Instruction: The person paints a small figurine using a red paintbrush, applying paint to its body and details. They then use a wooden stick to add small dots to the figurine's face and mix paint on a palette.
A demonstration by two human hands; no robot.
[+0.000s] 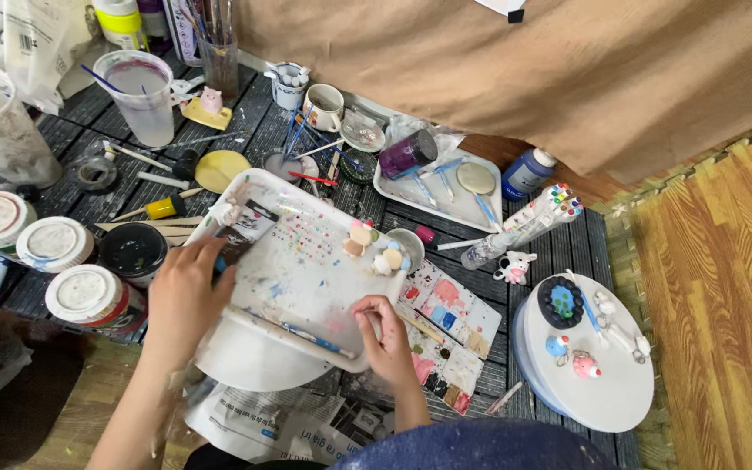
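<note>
Both forearms come up from the bottom of the view, bare to the elbow, and angle inward toward each other. The left hand [186, 296] lies further forward, back of the hand up, wrist nearly straight, its fingers curled together and its thumb tucked toward the palm; flecks of pale paint spot the forearm below it. The right hand [386, 335] sits lower and closer to the body, wrist bent slightly, knuckles raised, the fingers [365, 306] drawn in and pinched toward the thumb. Whether either hand grips anything cannot be made out. The two hands are well apart.
</note>
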